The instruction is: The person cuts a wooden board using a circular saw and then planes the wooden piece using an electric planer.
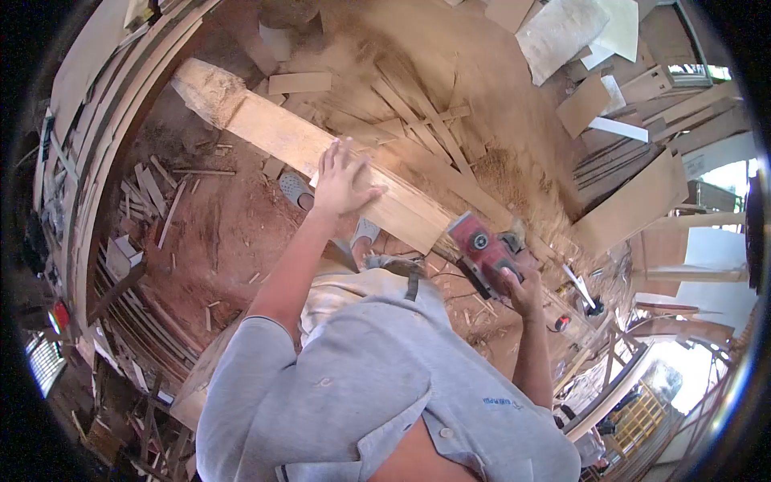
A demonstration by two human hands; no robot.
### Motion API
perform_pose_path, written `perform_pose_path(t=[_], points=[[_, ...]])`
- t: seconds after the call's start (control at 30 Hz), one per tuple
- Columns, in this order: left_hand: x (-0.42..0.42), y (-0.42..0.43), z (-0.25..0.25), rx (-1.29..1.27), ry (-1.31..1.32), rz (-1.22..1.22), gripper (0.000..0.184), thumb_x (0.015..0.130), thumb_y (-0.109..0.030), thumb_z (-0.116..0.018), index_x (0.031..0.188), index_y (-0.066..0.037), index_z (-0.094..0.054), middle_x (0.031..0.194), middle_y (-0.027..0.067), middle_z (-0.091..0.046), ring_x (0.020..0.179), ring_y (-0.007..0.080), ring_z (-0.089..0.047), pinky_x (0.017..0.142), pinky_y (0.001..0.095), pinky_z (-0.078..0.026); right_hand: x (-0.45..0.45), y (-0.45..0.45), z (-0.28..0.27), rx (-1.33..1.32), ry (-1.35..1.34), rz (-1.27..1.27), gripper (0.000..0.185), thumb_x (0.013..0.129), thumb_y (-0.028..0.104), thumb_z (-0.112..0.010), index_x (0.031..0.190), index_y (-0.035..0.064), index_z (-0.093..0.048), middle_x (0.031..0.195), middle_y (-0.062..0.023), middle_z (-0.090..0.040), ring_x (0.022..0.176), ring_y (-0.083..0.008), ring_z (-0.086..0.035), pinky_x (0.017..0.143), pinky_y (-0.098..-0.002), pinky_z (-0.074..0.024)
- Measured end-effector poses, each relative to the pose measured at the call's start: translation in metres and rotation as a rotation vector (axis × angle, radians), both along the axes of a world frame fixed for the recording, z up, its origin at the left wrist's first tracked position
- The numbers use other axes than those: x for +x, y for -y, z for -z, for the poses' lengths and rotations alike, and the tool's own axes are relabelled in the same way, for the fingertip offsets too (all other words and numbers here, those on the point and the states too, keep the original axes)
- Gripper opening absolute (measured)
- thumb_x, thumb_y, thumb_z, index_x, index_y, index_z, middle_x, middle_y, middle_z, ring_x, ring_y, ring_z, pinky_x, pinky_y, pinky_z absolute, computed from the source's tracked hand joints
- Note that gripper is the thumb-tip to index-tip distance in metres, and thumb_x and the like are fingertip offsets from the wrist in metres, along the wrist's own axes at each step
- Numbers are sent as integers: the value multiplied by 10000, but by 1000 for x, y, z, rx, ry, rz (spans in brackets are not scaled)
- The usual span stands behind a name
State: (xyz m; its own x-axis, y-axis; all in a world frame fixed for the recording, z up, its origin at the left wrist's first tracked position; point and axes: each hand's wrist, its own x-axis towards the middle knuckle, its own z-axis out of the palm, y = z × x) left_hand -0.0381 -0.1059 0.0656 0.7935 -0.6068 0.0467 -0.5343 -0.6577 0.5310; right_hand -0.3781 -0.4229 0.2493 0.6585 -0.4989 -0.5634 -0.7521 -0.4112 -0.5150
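A long, pale wooden board (273, 128) runs diagonally in front of my body, from the upper left toward the right. My left hand (344, 183) lies flat on top of it near the middle, fingers spread. At the board's right end sits a red power tool, by its look an electric planer (488, 251). Its rear handle is gripped by my right hand (524, 291), with the fingers partly hidden behind the body. Whether the planer's base touches the wood cannot be made out.
Wood scraps (148, 193) and shavings cover the floor, where clog-like shoes (297, 191) show under the board. Stacked planks (120, 104) line the left side. Loose panels (634, 197) lean at the right. A small red and black item (562, 323) rests beyond my right hand.
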Motion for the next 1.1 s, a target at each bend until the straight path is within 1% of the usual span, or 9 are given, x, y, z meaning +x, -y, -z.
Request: perform_pose_path(t=[0.07,0.17,0.27,0.4,0.53,0.63,0.73,0.83,1.1], points=[[3,-9,2,-33,75,-52,691,843,-528,-892,1352,-96,-717,1623,199,-466,1571,454,-316,1303,589,-271,-4,-6,5,43,-18,-14,521,955,501,-704,1011,-13,-770,746,-137,-667,715,-247,-627,719,-426,-516],[-11,-35,19,-267,108,-529,622,931,-433,-850,1370,-24,-688,1554,233,-547,1436,407,-514,1203,550,-411,-12,-6,24,89,-29,-60,530,961,515,-676,1186,49,-793,924,-223,-759,882,-355,-723,840,-479,-550],[-28,-59,39,-427,-358,-814,460,990,-290,-824,1326,1,-708,1333,213,-707,1184,314,-684,1024,425,-543,15,-12,24,98,-45,-175,533,978,510,-650,1266,80,-779,1028,-261,-766,979,-418,-728,900,-512,-550],[-27,-53,37,-627,-406,-843,261,1013,-207,-818,1131,23,-777,974,85,-783,918,168,-719,858,308,-568,59,-20,22,85,-33,-312,534,997,500,-623,1318,95,-756,1112,-288,-745,1051,-466,-701,944,-536,-541],[-31,-53,45,-764,-571,-979,185,1014,-149,-820,1108,7,-785,1013,52,-786,932,89,-699,846,264,-566,90,-28,34,117,-37,-391,541,1015,487,-609,1369,98,-737,1163,-298,-734,1110,-474,-694,980,-541,-536],[-31,-51,43,-897,-648,-1012,169,1028,-135,-803,1109,12,-785,1022,47,-786,934,92,-697,857,261,-567,116,-43,35,160,-43,-372,549,1026,477,-606,1391,85,-728,1200,-291,-734,1165,-461,-694,1011,-533,-534],[-34,-58,52,-904,-679,-1006,209,1053,-153,-774,1152,31,-786,1057,52,-794,949,94,-695,877,266,-569,139,-61,42,40,187,-431,474,1011,422,-629,1239,31,-771,881,-213,-736,855,-356,-721,835,-454,-564],[-38,-63,66,-976,-769,-1000,232,1071,-159,-750,1176,44,-784,1088,68,-797,976,102,-698,899,272,-571,171,-74,36,203,-69,-361,538,1037,455,-619,1360,42,-739,1128,-282,-759,1105,-419,-731,1001,-490,-549],[-41,-65,64,-1064,-799,-969,270,1106,-118,-671,1285,68,-748,1209,83,-777,1074,127,-706,988,294,-580,245,-117,50,125,27,-451,557,1031,504,-631,1129,-23,-781,896,-256,-754,846,-382,-750,812,-473,-567]])
